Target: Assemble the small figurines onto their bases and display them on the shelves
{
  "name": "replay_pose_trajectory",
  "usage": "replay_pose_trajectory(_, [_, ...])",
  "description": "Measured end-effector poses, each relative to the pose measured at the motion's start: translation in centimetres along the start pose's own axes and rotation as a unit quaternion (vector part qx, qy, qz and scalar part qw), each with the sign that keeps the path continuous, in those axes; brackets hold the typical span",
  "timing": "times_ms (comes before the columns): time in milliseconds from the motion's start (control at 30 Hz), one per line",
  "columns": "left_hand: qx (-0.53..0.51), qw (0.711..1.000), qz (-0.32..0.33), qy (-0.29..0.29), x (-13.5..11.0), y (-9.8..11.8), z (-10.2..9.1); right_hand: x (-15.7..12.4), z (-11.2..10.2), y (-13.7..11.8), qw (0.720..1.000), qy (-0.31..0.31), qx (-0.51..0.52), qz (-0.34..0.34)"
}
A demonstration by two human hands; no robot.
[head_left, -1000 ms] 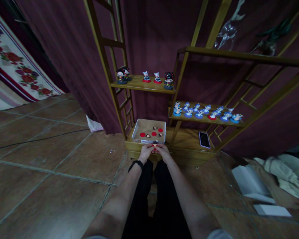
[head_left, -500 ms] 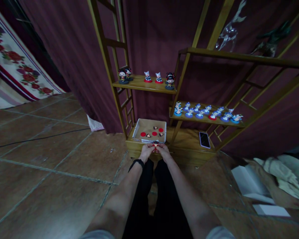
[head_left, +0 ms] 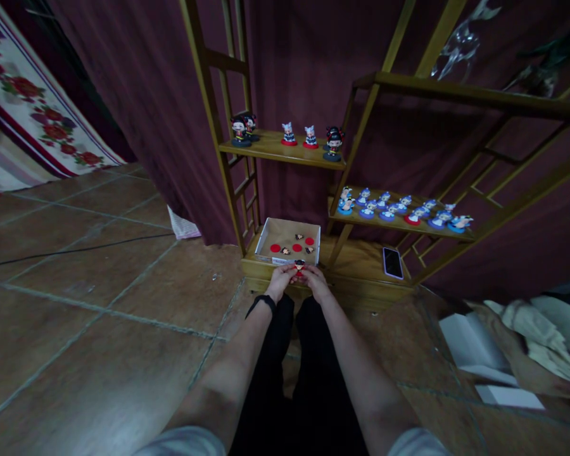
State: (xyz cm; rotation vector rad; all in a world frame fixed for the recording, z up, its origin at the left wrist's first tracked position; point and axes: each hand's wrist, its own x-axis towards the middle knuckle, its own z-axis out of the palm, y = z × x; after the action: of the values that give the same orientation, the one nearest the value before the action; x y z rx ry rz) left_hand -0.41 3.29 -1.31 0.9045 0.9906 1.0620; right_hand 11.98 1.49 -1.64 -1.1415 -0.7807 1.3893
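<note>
Both my left hand (head_left: 281, 281) and my right hand (head_left: 315, 280) are closed around a small red figurine (head_left: 299, 268) with black hair, one hand on each side. It is upright, and my fingers hide part of its lower end. Just beyond my hands, a shallow cardboard box (head_left: 265, 256) stands on the bottom shelf. Inside it lie several red discs, among them a red disc (head_left: 275, 248), and some small dark-haired figurines, among them a figurine lying down (head_left: 285, 251).
On the upper shelf (head_left: 275, 151) stand dark-dressed dolls (head_left: 333, 144) and small white-haired figurines (head_left: 288, 134). Several blue-and-white figurines (head_left: 387, 210) line the right shelf. A phone (head_left: 392, 263) lies on the bottom shelf. White boxes (head_left: 475, 345) and cloth are on the floor at right.
The view has shifted slightly, so the shelves sit a little higher and farther right. My hands have risen slightly in view, still holding the figurine.
</note>
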Motion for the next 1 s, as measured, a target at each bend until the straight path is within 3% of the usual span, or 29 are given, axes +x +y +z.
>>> replay_pose_trajectory(400, [0.015, 1.0, 0.011, 0.022, -0.2, -0.1, 0.5, 0.6, -0.1, 0.7, 1.0, 0.017, -0.02, -0.008])
replay_pose_trajectory(1000, [0.01, 1.0, 0.003, 0.0, 0.6, -0.5, 0.0, 1.1, 0.0, 0.6, 0.999, 0.033, -0.004, 0.026])
